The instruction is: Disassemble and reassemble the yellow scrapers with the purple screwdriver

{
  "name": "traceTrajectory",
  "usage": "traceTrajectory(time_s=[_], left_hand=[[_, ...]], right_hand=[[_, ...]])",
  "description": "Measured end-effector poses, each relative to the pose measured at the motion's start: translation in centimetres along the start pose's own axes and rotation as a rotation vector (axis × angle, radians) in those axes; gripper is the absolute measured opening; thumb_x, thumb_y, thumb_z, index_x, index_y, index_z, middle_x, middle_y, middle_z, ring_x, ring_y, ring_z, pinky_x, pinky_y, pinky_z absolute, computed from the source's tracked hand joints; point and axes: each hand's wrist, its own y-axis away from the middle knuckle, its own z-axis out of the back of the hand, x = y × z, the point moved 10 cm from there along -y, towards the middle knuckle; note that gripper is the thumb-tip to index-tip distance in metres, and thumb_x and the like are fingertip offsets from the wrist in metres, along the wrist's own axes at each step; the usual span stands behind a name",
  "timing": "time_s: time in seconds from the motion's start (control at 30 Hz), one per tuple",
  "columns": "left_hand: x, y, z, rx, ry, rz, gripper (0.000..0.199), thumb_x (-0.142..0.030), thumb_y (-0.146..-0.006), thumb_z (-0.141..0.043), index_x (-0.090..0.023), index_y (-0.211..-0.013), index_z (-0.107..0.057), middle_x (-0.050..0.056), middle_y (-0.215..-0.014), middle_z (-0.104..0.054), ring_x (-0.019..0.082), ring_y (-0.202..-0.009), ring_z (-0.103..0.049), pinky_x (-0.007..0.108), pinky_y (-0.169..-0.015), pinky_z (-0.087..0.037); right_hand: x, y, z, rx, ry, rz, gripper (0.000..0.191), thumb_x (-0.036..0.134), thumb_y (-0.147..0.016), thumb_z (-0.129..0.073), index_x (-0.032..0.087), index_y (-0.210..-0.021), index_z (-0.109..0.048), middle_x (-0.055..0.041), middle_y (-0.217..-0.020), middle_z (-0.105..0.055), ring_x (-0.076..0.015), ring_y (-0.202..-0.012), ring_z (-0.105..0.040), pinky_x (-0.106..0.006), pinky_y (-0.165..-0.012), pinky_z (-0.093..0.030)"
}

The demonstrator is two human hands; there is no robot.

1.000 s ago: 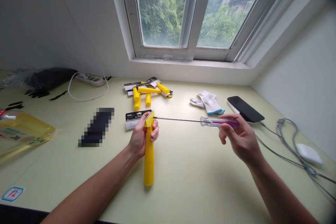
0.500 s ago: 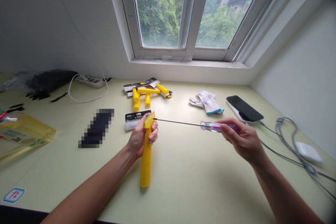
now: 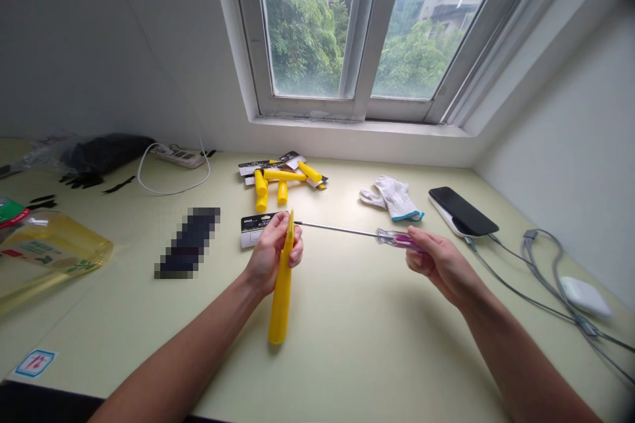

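My left hand (image 3: pixel 272 251) is closed around the upper part of a yellow scraper (image 3: pixel 281 297), whose handle points down toward me. The scraper's head is seen nearly edge-on. In my right hand (image 3: pixel 441 261) is a screwdriver (image 3: pixel 342 230) with a clear and purple handle, gripped between thumb and fingers. Its long shaft runs level to the left, and the dark tip meets the side of the scraper's head. Whether the tip sits in a screw is too small to tell. Just behind my left hand lies a black and white packaging card (image 3: pixel 253 228).
Several yellow scrapers (image 3: pixel 282 176) with cards lie piled near the window. White gloves (image 3: pixel 395 197) and a phone on a white block (image 3: pixel 461 208) lie right, by grey cables (image 3: pixel 550 284) and a white case (image 3: pixel 586 296). A yellow liquid bottle (image 3: pixel 59 248) lies left.
The scraper has turned in my left hand, so its head now shows edge-on instead of its flat face. My right hand has shifted slightly left and its grip on the screwdriver handle has changed.
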Motion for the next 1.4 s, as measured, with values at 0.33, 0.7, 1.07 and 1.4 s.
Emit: traceTrajectory(time_s=[0.33,0.7,1.07,1.4], left_hand=[[-2.0,-0.3,2.4,-0.141,-0.044,-0.194,0.036,-0.014,-0.077,-0.062,-0.026,-0.105,-0.044,-0.001,-0.088,-0.060,0.014,-0.069,-0.063,0.026,-0.061,-0.050],[-2.1,-0.1,2.8,-0.248,-0.183,-0.264,0.074,-0.017,-0.075,-0.073,-0.035,-0.133,-0.031,0.001,-0.101,-0.060,0.022,-0.083,-0.070,0.043,-0.078,-0.058],[-0.5,-1.1,0.4,-0.189,-0.169,-0.246,0.046,-0.019,-0.072,-0.076,-0.022,-0.109,-0.048,0.001,-0.093,-0.060,0.020,-0.083,-0.069,0.039,-0.080,-0.055],[-9.8,-0.7,2.8,-0.306,-1.467,-0.560,0.028,-0.033,-0.081,-0.060,-0.019,-0.105,-0.066,0.011,-0.118,-0.059,0.030,-0.118,-0.049,0.045,-0.106,-0.032]], right_hand=[[2.4,-0.7,3.3,-0.362,0.789,0.385,0.040,0.049,-0.084,-0.058,0.019,-0.110,-0.068,-0.0067,-0.082,-0.068,-0.0208,-0.072,-0.062,-0.035,-0.071,-0.048],[2.1,-0.2,-1.2,-0.386,1.456,0.628,0.041,0.039,-0.084,-0.055,0.013,-0.115,-0.061,-0.0166,-0.110,-0.064,-0.0336,-0.101,-0.055,-0.048,-0.086,-0.044],[-2.5,2.2,-17.6,0.429,0.724,0.235,0.033,0.047,-0.090,-0.049,0.021,-0.106,-0.060,-0.0037,-0.087,-0.067,-0.0170,-0.067,-0.059,-0.030,-0.063,-0.045],[-4.0,0.0,-16.7,0.401,0.446,0.180,0.033,0.050,-0.091,-0.046,0.018,-0.092,-0.056,0.0007,-0.077,-0.053,-0.0140,-0.066,-0.049,-0.026,-0.055,-0.038]])
